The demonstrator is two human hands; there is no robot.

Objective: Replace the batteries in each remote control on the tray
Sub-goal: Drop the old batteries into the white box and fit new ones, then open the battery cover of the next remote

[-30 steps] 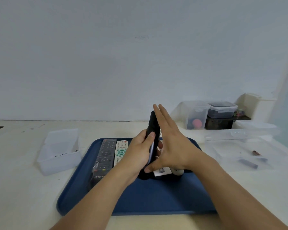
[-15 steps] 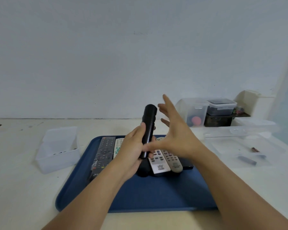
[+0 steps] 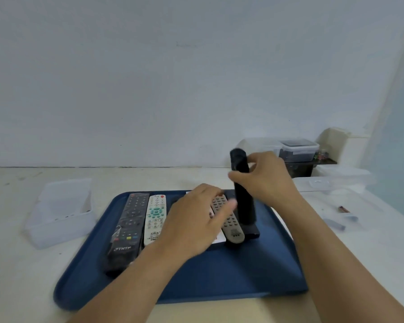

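Note:
A blue tray (image 3: 219, 280) lies on the table with several remotes in a row. At its left lie a long black remote (image 3: 128, 227) and a white remote (image 3: 155, 217) with teal buttons. A grey remote (image 3: 229, 221) lies mid-tray, and a flat black one (image 3: 252, 230) lies partly hidden behind it. My right hand (image 3: 266, 178) grips a slim black remote (image 3: 243, 190), held nearly upright over the tray's right side. My left hand (image 3: 196, 220) hovers blurred over the middle remotes, fingers apart, holding nothing.
A clear plastic box (image 3: 61, 213) stands left of the tray. To the right lie a clear lid (image 3: 341, 180) and loose batteries (image 3: 343, 209). Stacked clear containers (image 3: 296, 150) stand at the back right by the wall.
The slim black remote has passed from my left hand to my right and moved right. My left hand let go and dropped toward the remotes on the tray.

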